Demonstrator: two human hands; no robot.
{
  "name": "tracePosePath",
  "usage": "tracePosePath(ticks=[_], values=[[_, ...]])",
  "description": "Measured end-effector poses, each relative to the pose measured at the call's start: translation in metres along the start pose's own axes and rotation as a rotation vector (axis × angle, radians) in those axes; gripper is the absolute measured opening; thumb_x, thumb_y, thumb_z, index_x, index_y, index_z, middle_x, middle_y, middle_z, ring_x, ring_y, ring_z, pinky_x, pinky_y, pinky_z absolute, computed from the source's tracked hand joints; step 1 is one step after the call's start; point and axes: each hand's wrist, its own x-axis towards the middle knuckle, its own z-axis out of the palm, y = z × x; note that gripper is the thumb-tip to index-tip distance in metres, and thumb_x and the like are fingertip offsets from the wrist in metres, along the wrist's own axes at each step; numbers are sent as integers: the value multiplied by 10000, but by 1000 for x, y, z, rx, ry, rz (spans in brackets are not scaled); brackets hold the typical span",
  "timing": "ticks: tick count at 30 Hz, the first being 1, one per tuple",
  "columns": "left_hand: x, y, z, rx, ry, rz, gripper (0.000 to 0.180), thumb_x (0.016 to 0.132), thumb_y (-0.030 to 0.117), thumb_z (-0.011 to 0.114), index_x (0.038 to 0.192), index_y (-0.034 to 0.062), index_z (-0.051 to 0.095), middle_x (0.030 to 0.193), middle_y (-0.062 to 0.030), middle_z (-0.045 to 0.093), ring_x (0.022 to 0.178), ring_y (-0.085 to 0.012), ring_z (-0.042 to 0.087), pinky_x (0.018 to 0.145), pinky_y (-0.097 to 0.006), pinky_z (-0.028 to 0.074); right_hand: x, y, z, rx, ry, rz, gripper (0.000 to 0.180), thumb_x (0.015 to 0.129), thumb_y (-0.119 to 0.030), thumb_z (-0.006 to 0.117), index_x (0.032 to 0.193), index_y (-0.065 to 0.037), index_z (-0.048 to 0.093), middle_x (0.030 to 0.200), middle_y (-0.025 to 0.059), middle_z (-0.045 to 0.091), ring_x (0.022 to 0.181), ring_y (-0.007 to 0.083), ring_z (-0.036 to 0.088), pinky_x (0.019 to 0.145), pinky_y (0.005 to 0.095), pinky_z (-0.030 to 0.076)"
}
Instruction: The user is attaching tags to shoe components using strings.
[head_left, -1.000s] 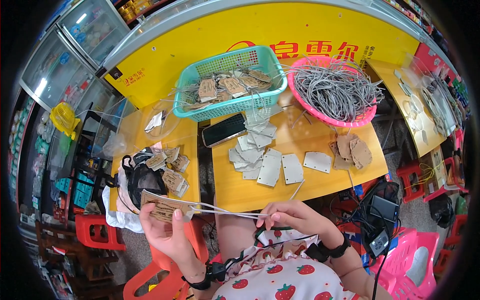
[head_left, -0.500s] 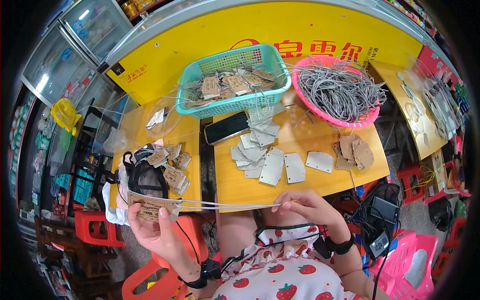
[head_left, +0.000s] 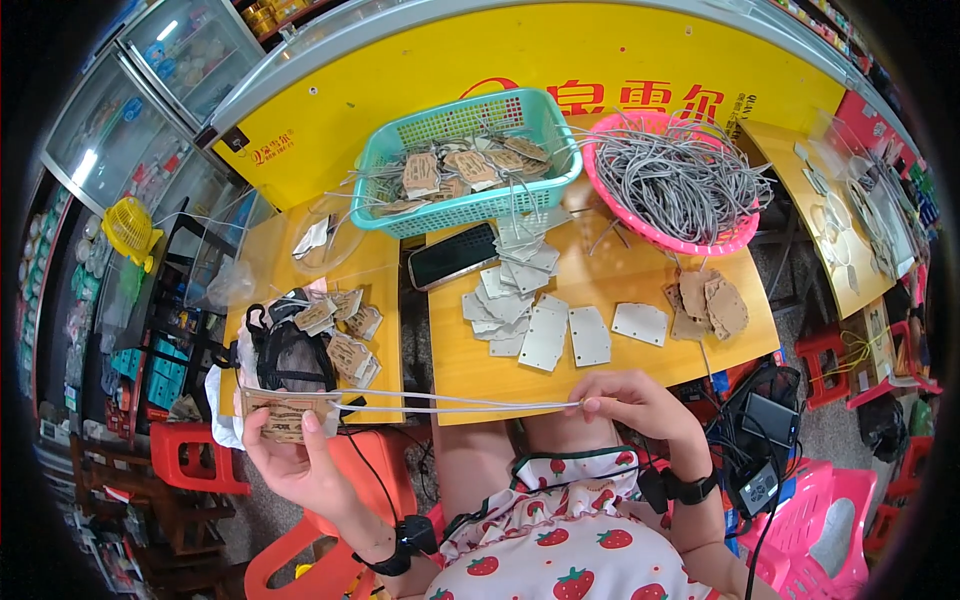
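While holding the cord (head_left: 450, 406) nearly straight between left hand (head_left: 298, 468) and right hand (head_left: 640, 405), could well tear the tag (head_left: 287, 412) at the cord by pulling too hard, or, by pinching too loosely, let the strands slip from the right grip. Might also snag on the black bag (head_left: 303, 355), so close to the tag in view.

Pinching the tag in the left grip, between thumb and fingers. Pinching the cord in the right grip, well apart from the tag and off to its right. Impossible to tell whether knotted or merely looped.

Just beside the bag, to its right, a bundle of tags (head_left: 352, 358). Farther off, on the table (head_left: 640, 280), pale tags (head_left: 545, 333), partly piled, partly laid singly; right of these, brown tags (head_left: 724, 303). By the pile, a phone (head_left: 453, 256). Farther back, side by side, teal basket (head_left: 470, 206), holding more tags (head_left: 468, 168), and pink basket (head_left: 700, 246), heaped with grey cords (head_left: 675, 185). Behind all, a yellow panel (head_left: 400, 80).
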Motion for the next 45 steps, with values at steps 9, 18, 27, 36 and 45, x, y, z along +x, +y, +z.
tracePosePath(ticks=[9,18,27,36,45], values=[[6,-15,-14,-2,86,-23,431,895,-33,567,1297,-6,415,1271,-138,504,1109,-198,510,965,-343,424,-10,-9,-12,-113,72,28,135,862,-94,658,898,36,664,962,80,667,899,171,618,819,282,467],[-13,17,17,-469,-29,-243,676,635,-13,812,1174,81,415,1114,-68,490,942,-177,579,686,-346,619,6,-21,15,-422,202,-235,457,753,-146,776,1152,-34,583,1187,124,604,1102,266,583,934,345,450],[-50,41,54,-419,-344,-377,744,562,-50,852,1127,78,387,1070,-66,445,997,-167,528,833,-288,482,19,-34,69,-58,86,-381,654,777,-178,772,1317,-36,433,1280,145,538,1173,241,538,1006,352,400],[-5,2,7,-358,171,-143,608,866,-20,587,1410,14,316,1326,-131,466,1118,-199,506,966,-325,421,10,-26,45,-157,242,-263,114,804,3,695,914,14,667,834,74,669,744,169,633,669,269,500],[4,-14,-7,-367,279,-165,525,885,-25,569,1365,-9,357,1311,-150,478,1091,-175,535,873,-278,475,4,-26,28,-295,426,-374,169,736,69,715,884,-1,677,856,87,680,800,202,651,713,283,518]])
